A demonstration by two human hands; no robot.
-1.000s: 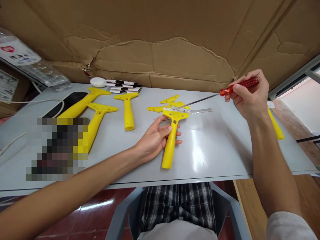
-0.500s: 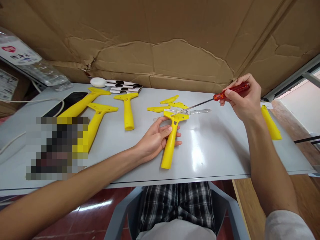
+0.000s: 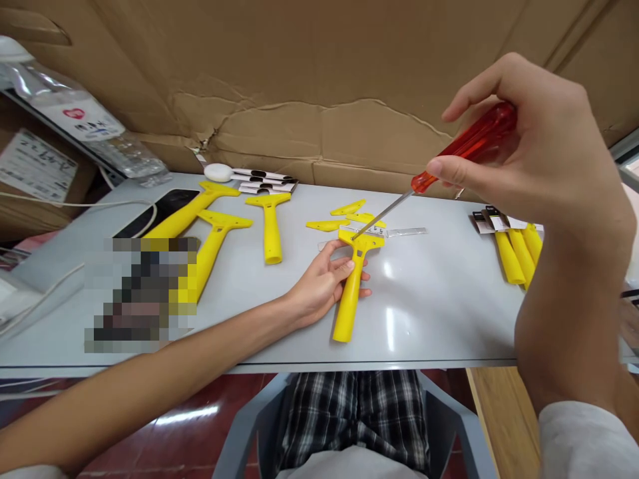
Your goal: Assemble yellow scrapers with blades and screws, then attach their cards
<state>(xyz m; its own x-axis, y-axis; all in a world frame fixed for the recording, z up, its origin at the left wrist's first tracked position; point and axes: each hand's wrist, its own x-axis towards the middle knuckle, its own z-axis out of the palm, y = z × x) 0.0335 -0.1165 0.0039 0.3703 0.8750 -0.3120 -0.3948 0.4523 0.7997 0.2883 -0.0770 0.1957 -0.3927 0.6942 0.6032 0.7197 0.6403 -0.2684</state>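
Note:
My left hand (image 3: 324,283) is closed round the neck of a yellow scraper (image 3: 348,299), just below its wide head. A metal blade (image 3: 367,231) lies along the top of that head. Raised at the right, my right hand (image 3: 544,140) grips the red handle of a screwdriver (image 3: 469,146). Its shaft slants down to the left, and the tip meets the left screw spot on the scraper head. Behind the head lie loose yellow cover pieces (image 3: 327,225). A clear strip (image 3: 408,232) rests just to the right of the blade.
More yellow scrapers (image 3: 271,233) lie to the left, near a dark phone-like slab (image 3: 160,211) and a white-headed brush (image 3: 218,173). Scrapers with card tags (image 3: 510,259) sit at the right. A plastic bottle (image 3: 94,123) leans at the left; cardboard (image 3: 319,66) walls the back.
My right hand has risen and come closer to the camera, tilting the screwdriver more steeply. Its tip stays at the scraper head's left side. The view has shifted, showing more tagged scrapers.

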